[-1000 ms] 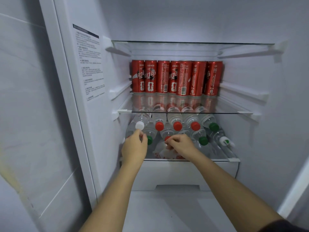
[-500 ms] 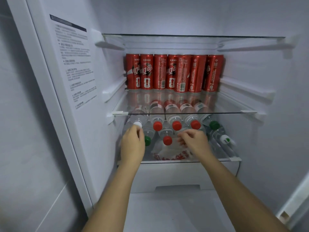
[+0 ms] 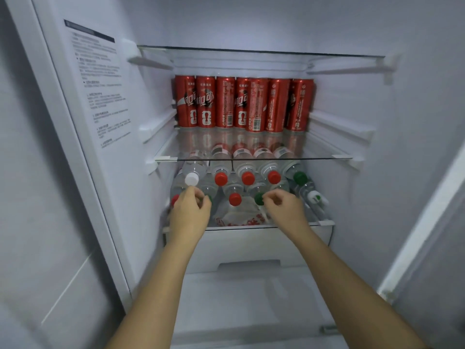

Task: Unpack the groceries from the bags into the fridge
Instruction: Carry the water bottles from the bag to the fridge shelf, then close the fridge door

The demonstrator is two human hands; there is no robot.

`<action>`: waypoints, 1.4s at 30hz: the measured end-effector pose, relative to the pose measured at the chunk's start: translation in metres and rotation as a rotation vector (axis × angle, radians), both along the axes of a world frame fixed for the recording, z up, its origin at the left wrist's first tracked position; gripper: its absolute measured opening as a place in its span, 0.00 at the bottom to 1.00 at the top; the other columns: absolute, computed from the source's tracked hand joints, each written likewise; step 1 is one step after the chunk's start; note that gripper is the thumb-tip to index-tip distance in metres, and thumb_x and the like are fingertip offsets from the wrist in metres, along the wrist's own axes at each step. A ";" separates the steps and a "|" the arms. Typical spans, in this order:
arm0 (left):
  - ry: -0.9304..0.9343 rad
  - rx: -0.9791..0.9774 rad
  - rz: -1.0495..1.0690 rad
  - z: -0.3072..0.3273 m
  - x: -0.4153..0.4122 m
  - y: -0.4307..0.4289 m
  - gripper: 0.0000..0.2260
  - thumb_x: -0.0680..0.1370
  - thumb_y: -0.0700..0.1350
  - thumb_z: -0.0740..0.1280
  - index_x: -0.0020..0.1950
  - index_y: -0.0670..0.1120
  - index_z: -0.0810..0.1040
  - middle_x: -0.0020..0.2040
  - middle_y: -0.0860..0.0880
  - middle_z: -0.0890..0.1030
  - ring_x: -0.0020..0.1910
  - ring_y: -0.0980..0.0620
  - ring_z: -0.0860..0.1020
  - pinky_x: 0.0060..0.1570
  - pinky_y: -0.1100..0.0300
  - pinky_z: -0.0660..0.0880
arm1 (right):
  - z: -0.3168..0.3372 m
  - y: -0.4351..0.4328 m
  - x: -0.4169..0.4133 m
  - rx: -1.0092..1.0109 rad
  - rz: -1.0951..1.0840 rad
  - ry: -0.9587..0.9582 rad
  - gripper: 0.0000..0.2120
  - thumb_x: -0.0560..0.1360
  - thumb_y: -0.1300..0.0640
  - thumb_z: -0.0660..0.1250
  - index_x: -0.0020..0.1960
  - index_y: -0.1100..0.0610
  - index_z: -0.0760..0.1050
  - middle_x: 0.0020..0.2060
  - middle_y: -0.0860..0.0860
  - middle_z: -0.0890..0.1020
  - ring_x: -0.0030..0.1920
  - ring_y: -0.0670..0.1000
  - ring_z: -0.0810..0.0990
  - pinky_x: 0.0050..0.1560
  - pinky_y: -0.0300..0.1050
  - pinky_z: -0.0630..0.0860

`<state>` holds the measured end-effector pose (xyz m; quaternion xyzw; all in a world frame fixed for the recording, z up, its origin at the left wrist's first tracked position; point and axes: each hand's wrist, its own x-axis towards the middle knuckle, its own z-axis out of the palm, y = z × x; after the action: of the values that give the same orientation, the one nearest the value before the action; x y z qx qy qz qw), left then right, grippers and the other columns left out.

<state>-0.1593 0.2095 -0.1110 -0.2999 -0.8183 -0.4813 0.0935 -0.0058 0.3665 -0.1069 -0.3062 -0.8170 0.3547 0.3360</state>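
White fridge (image 3: pixel 251 21) walls all round, with a printed sticker (image 3: pixel 100 79) on the left one. Lower left, reaching onto the bottom shelf (image 3: pixel 324 223) with the left hand (image 3: pixel 188 215): fingers curled at a bottle neck just under the white-capped bottle (image 3: pixel 191 178), but too blurred to tell whether gripping or only touching. Mid-frame, a row of red cans (image 3: pixel 244 104) upright at the back of the glass shelf (image 3: pixel 251 158) above. Beneath it, water bottles (image 3: pixel 247 177) lying stacked two layers deep, caps outward, over a crumpled white bag (image 3: pixel 239 217) with red print. Further right, the right hand (image 3: pixel 284 210), pinching at a green cap (image 3: pixel 259 199) in the lower layer. Likely trouble: tugging or nudging a lower bottle, loosening the round, smooth pile and sending upper ones rolling forward off the shelf lip. Slippery bag underneath, so poorer footing for the stack. Also a risk of knuckles catching the glass edge overhead, and of crowding the loose bottles (image 3: pixel 309 195) at far right toward the rim.
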 end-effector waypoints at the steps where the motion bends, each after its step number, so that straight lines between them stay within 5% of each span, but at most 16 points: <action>1: 0.024 -0.015 0.003 -0.003 0.010 -0.005 0.02 0.78 0.46 0.66 0.47 0.49 0.74 0.40 0.55 0.76 0.39 0.53 0.74 0.32 0.61 0.65 | -0.002 -0.005 0.008 0.028 -0.006 -0.006 0.06 0.78 0.58 0.66 0.52 0.55 0.81 0.45 0.47 0.82 0.46 0.46 0.79 0.48 0.40 0.77; 7: 0.182 -0.227 0.066 -0.018 0.081 -0.041 0.17 0.78 0.51 0.66 0.63 0.45 0.76 0.60 0.46 0.77 0.60 0.45 0.73 0.54 0.49 0.71 | -0.013 -0.052 0.062 0.296 -0.095 -0.130 0.13 0.76 0.57 0.66 0.59 0.57 0.78 0.57 0.53 0.78 0.59 0.54 0.74 0.59 0.51 0.71; 17: 0.132 -0.349 0.051 -0.039 0.211 -0.125 0.23 0.80 0.52 0.63 0.74 0.47 0.67 0.70 0.47 0.69 0.69 0.47 0.66 0.64 0.50 0.66 | -0.032 -0.128 0.179 0.484 -0.003 -0.489 0.25 0.80 0.47 0.59 0.75 0.50 0.63 0.75 0.53 0.61 0.76 0.55 0.56 0.75 0.56 0.53; 32: 0.335 -0.358 -0.100 -0.004 0.323 -0.173 0.24 0.80 0.53 0.63 0.74 0.46 0.66 0.71 0.46 0.68 0.70 0.46 0.65 0.67 0.49 0.64 | 0.000 -0.211 0.315 0.637 -0.129 -0.475 0.23 0.79 0.48 0.60 0.72 0.51 0.64 0.74 0.52 0.63 0.75 0.55 0.57 0.74 0.56 0.55; 42: 0.501 -0.256 -0.460 0.024 0.452 -0.160 0.24 0.80 0.52 0.62 0.74 0.47 0.65 0.72 0.47 0.67 0.72 0.48 0.62 0.69 0.52 0.59 | 0.034 -0.255 0.468 0.746 -0.406 -0.418 0.20 0.71 0.55 0.70 0.62 0.57 0.76 0.62 0.57 0.76 0.65 0.61 0.72 0.63 0.58 0.68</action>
<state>0.2928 0.0497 -0.0874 -0.5940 -0.7347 -0.2951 0.1422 0.4622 0.1118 -0.0732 -0.3830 -0.8624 -0.1051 0.3140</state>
